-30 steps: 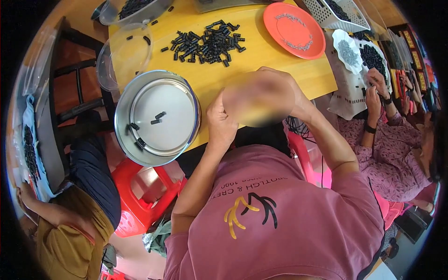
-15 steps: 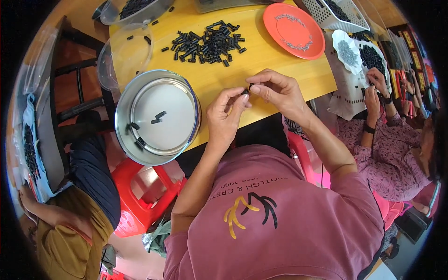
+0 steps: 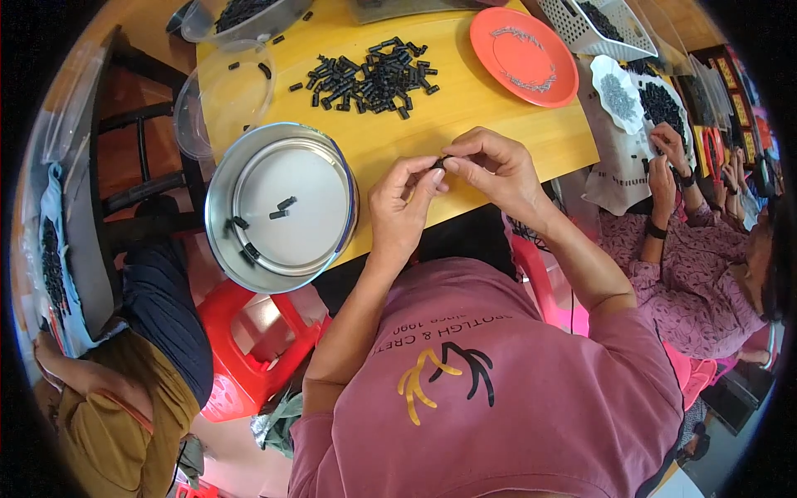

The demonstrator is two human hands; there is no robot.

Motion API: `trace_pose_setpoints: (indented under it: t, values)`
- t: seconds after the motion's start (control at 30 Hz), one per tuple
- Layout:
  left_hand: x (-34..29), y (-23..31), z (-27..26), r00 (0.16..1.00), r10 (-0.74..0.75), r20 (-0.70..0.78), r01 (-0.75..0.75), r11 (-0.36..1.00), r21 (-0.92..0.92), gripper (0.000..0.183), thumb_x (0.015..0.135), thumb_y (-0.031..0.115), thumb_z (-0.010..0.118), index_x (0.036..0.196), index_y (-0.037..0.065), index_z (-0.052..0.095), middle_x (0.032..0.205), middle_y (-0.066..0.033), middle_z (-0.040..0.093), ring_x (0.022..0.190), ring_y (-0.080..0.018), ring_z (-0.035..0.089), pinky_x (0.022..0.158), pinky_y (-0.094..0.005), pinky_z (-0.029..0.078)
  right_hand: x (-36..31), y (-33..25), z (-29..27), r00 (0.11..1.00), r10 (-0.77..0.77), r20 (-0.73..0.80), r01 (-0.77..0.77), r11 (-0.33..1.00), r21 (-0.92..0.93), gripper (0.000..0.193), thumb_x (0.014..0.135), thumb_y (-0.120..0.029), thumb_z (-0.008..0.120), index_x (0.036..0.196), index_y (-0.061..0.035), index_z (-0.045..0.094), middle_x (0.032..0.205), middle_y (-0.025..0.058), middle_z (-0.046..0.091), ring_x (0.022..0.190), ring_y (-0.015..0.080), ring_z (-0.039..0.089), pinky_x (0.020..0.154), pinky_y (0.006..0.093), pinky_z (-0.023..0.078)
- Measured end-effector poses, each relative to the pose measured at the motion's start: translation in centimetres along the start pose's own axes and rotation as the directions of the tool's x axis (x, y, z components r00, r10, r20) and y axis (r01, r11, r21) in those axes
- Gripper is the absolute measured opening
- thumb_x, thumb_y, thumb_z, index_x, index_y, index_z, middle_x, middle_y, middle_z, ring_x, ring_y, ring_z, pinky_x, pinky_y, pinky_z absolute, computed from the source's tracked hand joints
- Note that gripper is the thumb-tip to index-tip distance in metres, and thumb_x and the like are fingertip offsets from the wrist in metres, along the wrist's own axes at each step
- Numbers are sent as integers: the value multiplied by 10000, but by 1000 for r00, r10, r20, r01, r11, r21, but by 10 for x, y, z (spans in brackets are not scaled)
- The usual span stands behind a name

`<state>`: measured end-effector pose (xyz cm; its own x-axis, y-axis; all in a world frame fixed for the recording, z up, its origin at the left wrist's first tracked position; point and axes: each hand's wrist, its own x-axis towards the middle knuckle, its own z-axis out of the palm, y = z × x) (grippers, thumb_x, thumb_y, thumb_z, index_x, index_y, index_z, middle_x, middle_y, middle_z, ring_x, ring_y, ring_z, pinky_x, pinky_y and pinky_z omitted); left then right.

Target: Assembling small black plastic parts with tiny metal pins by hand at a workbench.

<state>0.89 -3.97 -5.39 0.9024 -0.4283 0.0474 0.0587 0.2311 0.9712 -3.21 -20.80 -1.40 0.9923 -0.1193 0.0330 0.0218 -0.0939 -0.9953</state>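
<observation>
My left hand (image 3: pixel 400 199) and my right hand (image 3: pixel 496 176) meet over the near edge of the yellow table. Thumb and forefinger of each are pinched at a small black part (image 3: pixel 441 163), mostly covered by the fingertips. Its exact kind is too small to tell. Beyond my hands lies a loose heap of short black cylindrical pieces (image 3: pixel 378 79). To the left stands a round metal tin (image 3: pixel 311 241) with several of the same black pieces (image 3: pixel 286 202) on its floor. At the far right of the table a red plate (image 3: pixel 490 62) carries small silvery bits (image 3: pixel 544 80).
A clear round lid (image 3: pixel 195 124) overhangs the table's left edge. Behind it sits a clear tub (image 3: pixel 274 21) of black pieces. A white basket (image 3: pixel 581 33) stands far right. A co-worker's hands (image 3: pixel 664 158) work there; another person (image 3: pixel 141 390) sits left by a red stool (image 3: pixel 237 349).
My right fingertips have come slightly down and left, closing the small gap to the left fingertips. The dark bits between them now touch or overlap. The heap and tin look the same.
</observation>
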Motion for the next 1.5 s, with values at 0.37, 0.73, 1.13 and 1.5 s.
trace_pose_setpoints:
  t: [0.37,0.73,1.13,1.5]
  values:
    - [1,-2,-6,994,28,106,-31,999,23,109,925,-21,636,1029,-45,657,865,-67,646,758,-123,667,679,-246,542,9,-31,-16,974,56,219,8,959,-282,68,891,-31,671,945,3,696,894,38,675,820,61,610,700,249,501]
    - [-4,10,-1,998,-29,51,32,998,-52,149,948,17,645,1090,-24,641,973,-70,669,827,-128,652,751,-250,523,0,-23,-18,963,229,145,-248,961,124,240,960,-125,653,1161,6,632,974,39,624,807,94,592,720,267,523]
    - [-6,38,5,955,292,61,-298,930,216,183,873,-23,692,1054,-5,670,1127,-123,620,992,-175,610,844,-291,502,-13,-13,-11,856,373,358,-509,728,459,408,979,-421,601,1098,-32,627,878,9,592,638,82,447,556,264,434]
    - [-2,58,2,847,497,189,-525,723,450,272,764,-51,745,1012,23,663,1055,-137,629,946,-294,632,777,-378,517,-18,-11,-6,838,264,477,-541,508,670,353,964,-350,638,1138,-45,608,861,8,566,632,70,419,544,243,386]
